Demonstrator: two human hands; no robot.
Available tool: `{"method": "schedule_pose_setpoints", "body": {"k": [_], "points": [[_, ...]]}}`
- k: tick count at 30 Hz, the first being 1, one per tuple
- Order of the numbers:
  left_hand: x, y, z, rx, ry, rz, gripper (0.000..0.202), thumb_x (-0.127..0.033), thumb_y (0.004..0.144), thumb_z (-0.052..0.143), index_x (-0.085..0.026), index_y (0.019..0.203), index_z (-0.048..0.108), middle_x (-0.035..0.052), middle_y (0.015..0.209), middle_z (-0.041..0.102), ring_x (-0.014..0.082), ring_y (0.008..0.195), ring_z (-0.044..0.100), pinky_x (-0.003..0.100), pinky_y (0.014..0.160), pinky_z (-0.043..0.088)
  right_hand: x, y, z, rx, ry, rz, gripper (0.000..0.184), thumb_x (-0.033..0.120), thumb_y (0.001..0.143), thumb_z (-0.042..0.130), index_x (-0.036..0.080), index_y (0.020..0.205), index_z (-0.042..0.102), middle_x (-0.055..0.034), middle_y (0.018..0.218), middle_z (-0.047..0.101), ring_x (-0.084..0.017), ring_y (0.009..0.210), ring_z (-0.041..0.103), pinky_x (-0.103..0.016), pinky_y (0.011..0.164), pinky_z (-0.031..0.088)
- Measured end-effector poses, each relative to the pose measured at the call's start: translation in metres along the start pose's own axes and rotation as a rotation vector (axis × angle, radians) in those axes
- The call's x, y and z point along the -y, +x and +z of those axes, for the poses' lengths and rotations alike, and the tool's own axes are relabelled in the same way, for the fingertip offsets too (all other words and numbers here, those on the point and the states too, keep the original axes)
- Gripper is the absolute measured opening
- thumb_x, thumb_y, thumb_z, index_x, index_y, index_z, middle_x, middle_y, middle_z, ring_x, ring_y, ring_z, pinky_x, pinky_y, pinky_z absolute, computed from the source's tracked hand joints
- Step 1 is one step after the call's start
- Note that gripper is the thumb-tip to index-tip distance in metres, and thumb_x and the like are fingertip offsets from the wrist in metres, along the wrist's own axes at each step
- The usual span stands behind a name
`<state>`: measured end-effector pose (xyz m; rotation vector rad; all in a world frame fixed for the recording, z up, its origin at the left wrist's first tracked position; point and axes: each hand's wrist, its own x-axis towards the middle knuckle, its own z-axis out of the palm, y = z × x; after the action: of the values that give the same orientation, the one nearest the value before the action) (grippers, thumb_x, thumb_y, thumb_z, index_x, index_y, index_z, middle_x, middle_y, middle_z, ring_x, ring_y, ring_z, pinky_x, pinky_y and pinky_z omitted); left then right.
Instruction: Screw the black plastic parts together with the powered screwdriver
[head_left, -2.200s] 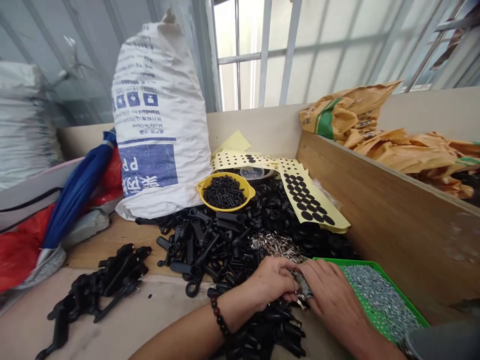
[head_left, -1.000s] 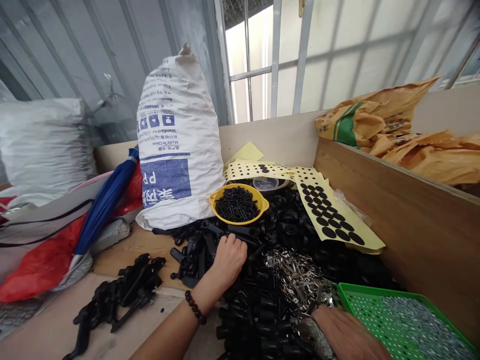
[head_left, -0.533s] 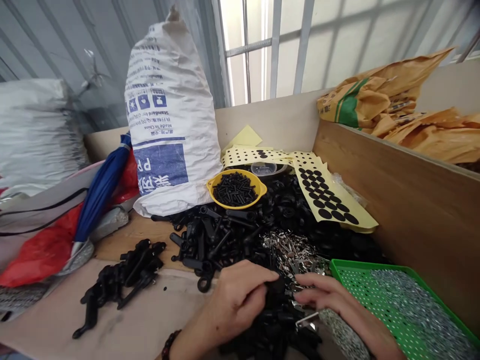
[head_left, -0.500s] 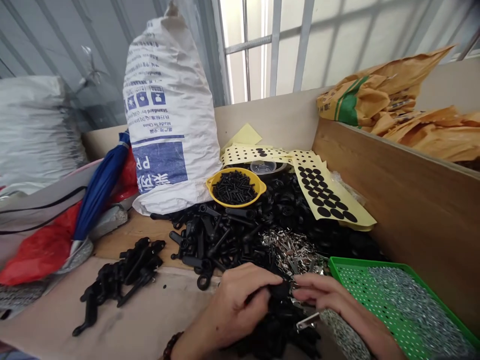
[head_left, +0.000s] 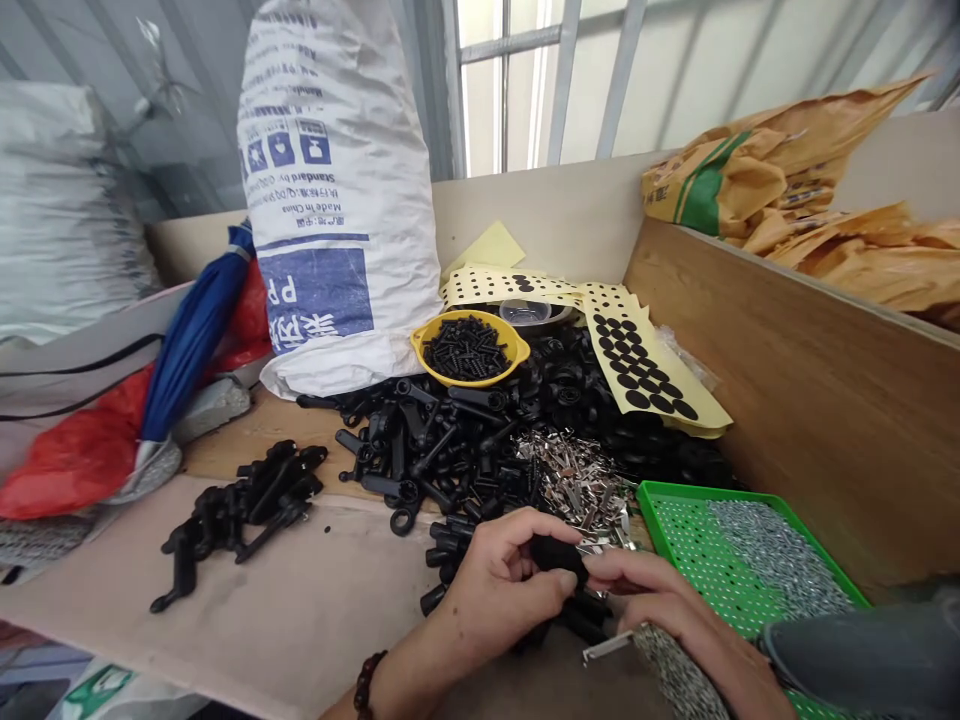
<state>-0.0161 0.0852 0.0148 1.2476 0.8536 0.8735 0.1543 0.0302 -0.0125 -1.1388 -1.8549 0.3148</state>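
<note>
My left hand (head_left: 499, 580), with a beaded bracelet at its wrist, is closed around a rounded black plastic part (head_left: 556, 558). My right hand (head_left: 660, 595) meets it from the right, its fingertips pinching a small shiny metal clip (head_left: 595, 547) against the part's edge. A second metal strip (head_left: 609, 648) sticks out below the right palm; what grips it is hidden. Speckled grey fabric (head_left: 675, 675) shows under that hand. Black tubular parts (head_left: 442, 553) lie under and beside my left hand. Just beyond the hands is a heap of loose metal clips (head_left: 581, 480).
A green perforated tray (head_left: 675, 540) of small metal pieces stands right, with a dark grey cylindrical thing (head_left: 862, 640) across its near corner. Black handles (head_left: 420, 440) are heaped behind, below a yellow bowl (head_left: 517, 345) and sticker sheets (head_left: 652, 385). More handles (head_left: 240, 505) lie left.
My left hand has turned the black part up into clearer view, and the right fingertips have closed in on it with a metal clip. The grey cylindrical thing has appeared at right. The view has shifted.
</note>
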Motion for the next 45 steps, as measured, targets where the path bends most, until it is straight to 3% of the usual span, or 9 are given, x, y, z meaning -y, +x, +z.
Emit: {"method": "schedule_pose_setpoints", "body": {"k": [6, 11, 15, 22, 24, 29, 35, 41, 45], "points": [[-0.001, 0.002, 0.007, -0.083, -0.215, -0.07, 0.034, -0.016, 0.057, 0.069, -0.014, 0.089, 0.059, -0.0017, 0.071, 0.057, 0.0075, 0.061, 0.048, 0.018, 0.058, 0.037, -0.006, -0.002, -0.002, 0.023, 0.01, -0.005, 0.023, 0.036, 0.092, 0.038, 0.024, 0.097, 0.056, -0.0093, 0.104, 0.066, -0.023, 0.088, 0.068, -0.029, 0.067, 0.057], [0.003, 0.001, 0.013, -0.062, -0.128, -0.096, 0.029, -0.016, 0.059, 0.062, -0.015, 0.087, 0.055, -0.006, 0.062, 0.049, 0.0058, 0.053, 0.038, 0.017, 0.049, 0.029, -0.014, 0.0, -0.012, 0.046, -0.093, -0.078, 0.021, 0.024, 0.089, 0.037, 0.023, 0.1, 0.055, -0.0086, 0.101, 0.065, -0.022, 0.085, 0.068, -0.028, 0.065, 0.056], [0.009, -0.001, 0.016, -0.003, 0.0, -0.144, 0.028, -0.012, 0.059, 0.058, -0.014, 0.087, 0.057, -0.0057, 0.062, 0.049, 0.0049, 0.051, 0.034, 0.017, 0.047, 0.026, -0.023, -0.003, -0.017, 0.016, -0.23, -0.164, 0.025, 0.025, 0.086, 0.045, 0.02, 0.11, 0.052, -0.012, 0.112, 0.061, -0.023, 0.1, 0.064, -0.03, 0.077, 0.054], [0.012, -0.007, 0.014, 0.019, -0.148, -0.167, 0.052, -0.02, 0.059, 0.071, -0.012, 0.11, 0.064, 0.0006, 0.076, 0.058, 0.0077, 0.061, 0.045, 0.019, 0.059, 0.038, -0.024, 0.0, -0.019, -0.003, -0.478, -0.346, 0.029, 0.019, 0.088, 0.04, 0.011, 0.113, 0.052, -0.0167, 0.109, 0.058, -0.025, 0.101, 0.059, -0.036, 0.083, 0.048], [0.01, -0.008, 0.011, 0.042, -0.112, -0.128, 0.052, -0.023, 0.062, 0.074, -0.013, 0.112, 0.066, 0.0002, 0.074, 0.058, 0.0085, 0.061, 0.046, 0.02, 0.06, 0.039, -0.023, 0.002, -0.022, 0.005, -0.498, -0.356, 0.03, 0.017, 0.087, 0.037, 0.011, 0.113, 0.053, -0.0161, 0.108, 0.059, -0.025, 0.099, 0.059, -0.035, 0.081, 0.049], [0.005, -0.009, 0.002, 0.065, 0.277, 0.002, 0.038, -0.027, 0.069, 0.076, -0.018, 0.105, 0.072, -0.0047, 0.059, 0.048, 0.0073, 0.053, 0.038, 0.017, 0.049, 0.032, -0.019, 0.003, -0.031, 0.057, -0.551, -0.405, 0.034, 0.009, 0.084, 0.036, 0.016, 0.112, 0.054, -0.0127, 0.104, 0.063, -0.023, 0.095, 0.061, -0.036, 0.081, 0.05], [0.01, -0.008, 0.002, 0.045, 0.275, 0.015, 0.043, -0.033, 0.072, 0.075, -0.016, 0.11, 0.069, -0.004, 0.06, 0.049, 0.0086, 0.053, 0.041, 0.018, 0.049, 0.034, -0.013, 0.002, -0.029, 0.049, -0.522, -0.355, 0.03, 0.012, 0.084, 0.037, 0.018, 0.108, 0.054, -0.011, 0.096, 0.064, -0.024, 0.087, 0.062, -0.036, 0.075, 0.051], [0.001, -0.012, 0.002, 0.036, 0.624, 0.289, 0.035, -0.031, 0.079, 0.07, -0.014, 0.11, 0.067, -0.0017, 0.066, 0.055, 0.0102, 0.055, 0.046, 0.019, 0.055, 0.04, -0.005, 0.002, -0.021, 0.03, -0.571, -0.321, 0.024, 0.015, 0.089, 0.031, 0.012, 0.099, 0.052, -0.0117, 0.085, 0.06, -0.022, 0.077, 0.057, -0.035, 0.07, 0.048], [0.003, -0.013, 0.0, 0.038, 0.709, 0.356, 0.035, -0.032, 0.082, 0.067, -0.013, 0.111, 0.065, 0.0, 0.067, 0.059, 0.0112, 0.056, 0.05, 0.019, 0.055, 0.042, 0.002, 0.008, -0.021, 0.049, -0.569, -0.332, 0.024, 0.006, 0.085, 0.03, 0.017, 0.088, 0.051, -0.0067, 0.075, 0.057, -0.021, 0.071, 0.055, -0.035, 0.072, 0.045]]}}
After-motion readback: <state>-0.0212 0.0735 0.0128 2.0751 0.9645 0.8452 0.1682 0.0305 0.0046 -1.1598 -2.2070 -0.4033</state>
